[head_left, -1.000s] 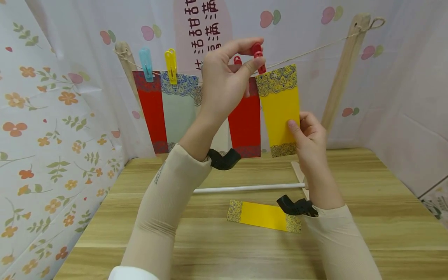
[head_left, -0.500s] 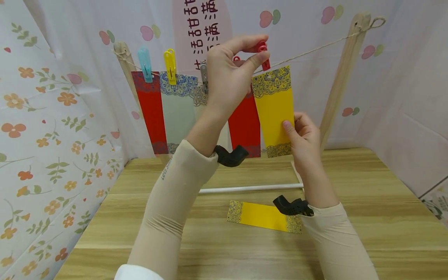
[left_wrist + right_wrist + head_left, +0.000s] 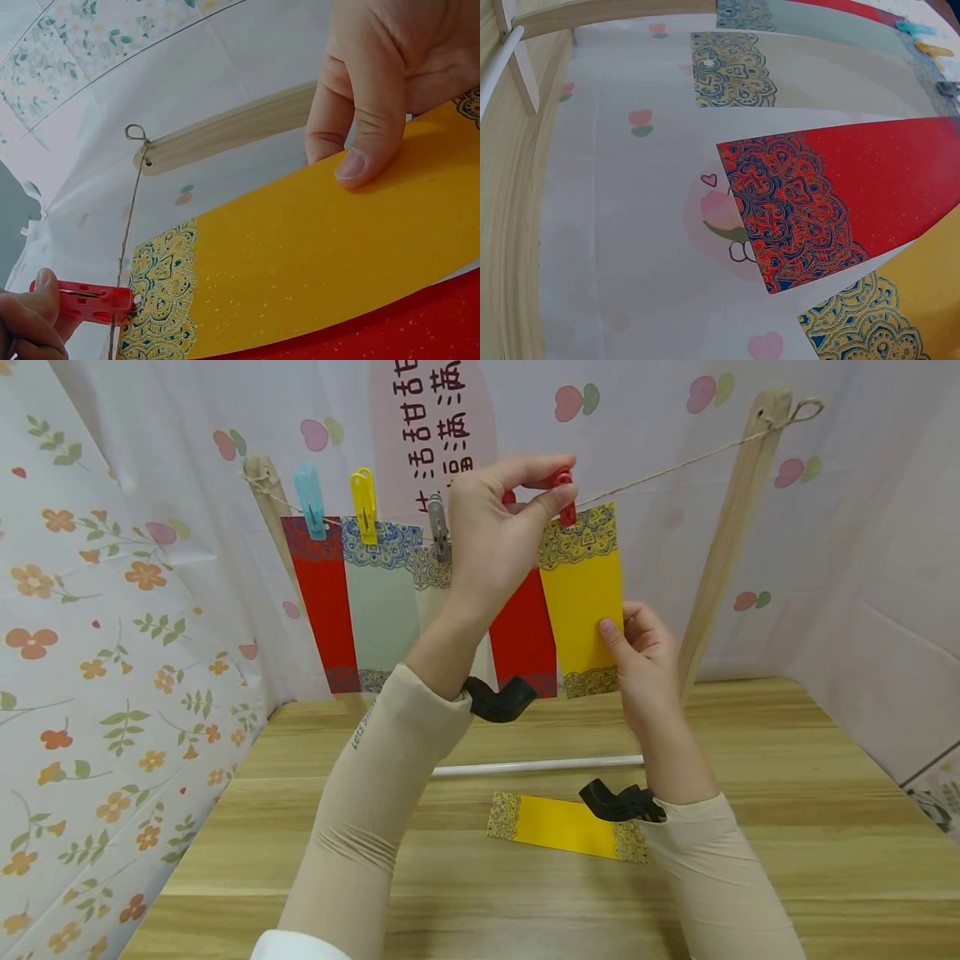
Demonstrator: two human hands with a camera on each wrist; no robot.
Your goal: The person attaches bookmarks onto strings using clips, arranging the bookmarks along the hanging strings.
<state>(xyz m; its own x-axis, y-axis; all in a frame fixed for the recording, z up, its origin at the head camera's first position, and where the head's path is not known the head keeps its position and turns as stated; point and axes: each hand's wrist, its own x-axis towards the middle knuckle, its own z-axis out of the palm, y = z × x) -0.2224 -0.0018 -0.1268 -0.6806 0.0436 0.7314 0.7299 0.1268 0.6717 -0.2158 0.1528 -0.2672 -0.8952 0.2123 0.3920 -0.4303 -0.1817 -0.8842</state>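
Observation:
My left hand (image 3: 491, 543) pinches a red clothespin (image 3: 567, 508) between thumb and fingers at the string (image 3: 675, 467). In the left wrist view, that clothespin's tip overlaps the patterned top edge of a yellow card (image 3: 300, 255) and crosses the string. Lower down, my right hand (image 3: 651, 664) holds the card's right edge, thumb on its front face. A red card (image 3: 522, 635) hangs just left of it, partly behind my left hand, with another red clothespin (image 3: 509, 497) mostly hidden there. The right wrist view shows the lower ends of the cards, including a cream card (image 3: 832, 79).
Farther left hang a red card (image 3: 322, 602) and a pale green card (image 3: 381, 610), beside blue (image 3: 309, 497), yellow (image 3: 364, 506) and grey clothespins (image 3: 438, 527). Wooden posts (image 3: 731, 543) carry the string. A white rod (image 3: 540, 766) and another yellow card (image 3: 566, 824) are below.
The red clothespin was raised off the card's top left corner, shifted slightly right, then lowered over its top edge. My right hand has moved the yellow card a little left.

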